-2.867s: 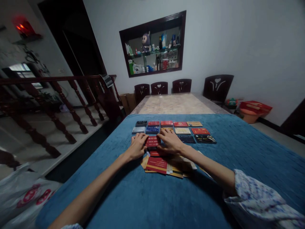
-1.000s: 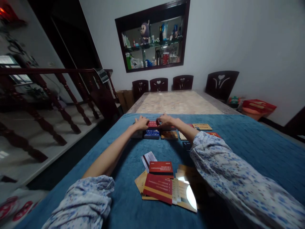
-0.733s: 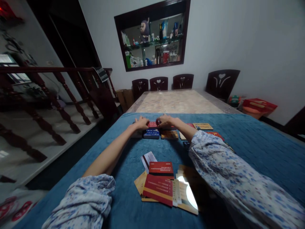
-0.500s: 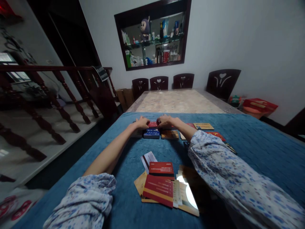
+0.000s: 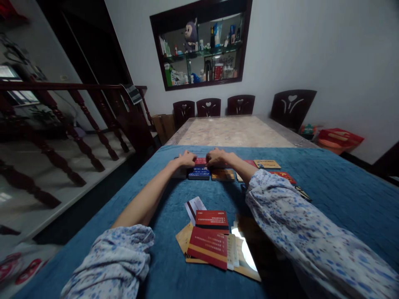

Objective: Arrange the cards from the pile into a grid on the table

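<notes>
My left hand (image 5: 187, 159) and my right hand (image 5: 216, 157) are at opposite ends of a red card stack (image 5: 201, 160), fingers curled against its short sides. Just in front of it lies a stack of blue cards (image 5: 198, 173), with a brown-gold card stack (image 5: 222, 175) to its right. Part of the left stack is covered by my left hand. Nearer to me, a loose fan of cards includes a red card with a gold stripe (image 5: 208, 247), another red card (image 5: 212, 220) and a white card with a dark stripe (image 5: 193, 207).
A yellow card (image 5: 267, 164) and a red card (image 5: 283, 177) lie to the right, partly behind my right sleeve. The blue cloth (image 5: 336, 216) covers the near table. Chairs (image 5: 241, 104) stand at the far end, and a railing (image 5: 84, 120) runs along the left.
Both hands stay at the red card stack with barely any movement. The view has shifted very slightly; the loose cards lie as before.
</notes>
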A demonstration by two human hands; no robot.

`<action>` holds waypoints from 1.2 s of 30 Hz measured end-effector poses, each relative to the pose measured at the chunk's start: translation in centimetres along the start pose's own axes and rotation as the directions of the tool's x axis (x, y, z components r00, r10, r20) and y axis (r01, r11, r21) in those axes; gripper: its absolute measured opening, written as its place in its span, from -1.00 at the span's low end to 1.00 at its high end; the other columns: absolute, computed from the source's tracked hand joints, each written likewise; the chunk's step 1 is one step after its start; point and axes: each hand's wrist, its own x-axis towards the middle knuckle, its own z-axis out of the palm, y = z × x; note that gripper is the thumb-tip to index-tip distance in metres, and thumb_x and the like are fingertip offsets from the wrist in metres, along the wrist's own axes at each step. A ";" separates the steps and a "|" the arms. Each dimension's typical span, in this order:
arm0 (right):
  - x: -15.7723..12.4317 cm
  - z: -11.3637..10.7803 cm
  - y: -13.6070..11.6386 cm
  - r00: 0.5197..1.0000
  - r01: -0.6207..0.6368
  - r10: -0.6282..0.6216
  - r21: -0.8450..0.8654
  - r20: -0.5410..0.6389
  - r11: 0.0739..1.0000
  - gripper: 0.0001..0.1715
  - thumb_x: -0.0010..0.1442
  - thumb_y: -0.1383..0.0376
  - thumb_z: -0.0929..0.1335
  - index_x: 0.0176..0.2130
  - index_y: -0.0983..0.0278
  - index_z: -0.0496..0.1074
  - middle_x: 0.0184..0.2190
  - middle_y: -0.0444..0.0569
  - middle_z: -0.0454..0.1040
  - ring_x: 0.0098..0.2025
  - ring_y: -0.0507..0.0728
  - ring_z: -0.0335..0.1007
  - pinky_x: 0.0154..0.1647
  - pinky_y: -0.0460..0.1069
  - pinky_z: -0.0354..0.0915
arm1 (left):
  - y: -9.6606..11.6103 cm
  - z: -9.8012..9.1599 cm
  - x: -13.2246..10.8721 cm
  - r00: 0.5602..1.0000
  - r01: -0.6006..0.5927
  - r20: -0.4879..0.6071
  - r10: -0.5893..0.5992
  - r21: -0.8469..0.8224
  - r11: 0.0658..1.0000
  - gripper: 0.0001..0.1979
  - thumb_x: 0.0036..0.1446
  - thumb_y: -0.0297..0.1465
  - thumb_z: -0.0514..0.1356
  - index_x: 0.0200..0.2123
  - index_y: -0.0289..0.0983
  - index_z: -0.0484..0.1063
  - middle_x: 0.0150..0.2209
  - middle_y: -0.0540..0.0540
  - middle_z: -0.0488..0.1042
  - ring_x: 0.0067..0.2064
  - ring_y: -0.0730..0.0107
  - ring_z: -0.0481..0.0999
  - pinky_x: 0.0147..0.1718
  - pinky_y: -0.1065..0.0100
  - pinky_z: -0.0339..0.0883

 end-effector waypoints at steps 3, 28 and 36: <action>-0.2 -0.1 0.1 1.000 0.008 -0.008 0.002 -0.026 1.000 -0.50 0.08 0.05 0.42 -0.01 0.16 0.55 0.00 0.09 0.55 0.15 0.38 0.27 -0.05 0.12 0.34 | 0.1 -0.1 -0.5 1.000 -0.013 -0.025 0.013 -0.011 1.000 -0.52 0.00 -0.48 0.12 0.04 -0.17 0.47 0.11 -0.25 0.44 0.29 -0.09 0.16 0.14 -0.18 0.16; -9.2 -1.2 -3.1 0.929 0.187 -0.196 -0.058 -0.316 0.981 -0.71 0.23 0.35 0.27 -0.18 0.26 0.57 -0.12 0.10 0.59 0.02 0.29 0.27 -0.13 0.05 0.12 | 3.0 2.8 -10.7 0.871 -0.182 -0.470 0.145 -0.034 0.983 -0.71 0.27 -0.45 0.08 -0.11 -0.16 0.59 0.04 -0.14 0.51 0.25 0.02 0.14 0.18 -0.06 -0.03; -12.8 0.0 -4.9 0.920 0.228 -0.220 -0.013 -0.323 0.974 -0.73 0.25 0.35 0.27 -0.20 0.22 0.56 -0.11 0.08 0.57 0.03 0.29 0.24 -0.12 0.08 0.09 | 3.9 3.9 -14.1 0.866 -0.214 -0.471 0.169 -0.042 0.976 -0.71 0.27 -0.46 0.08 -0.10 -0.15 0.59 0.04 -0.12 0.52 0.26 0.02 0.14 0.17 -0.09 -0.02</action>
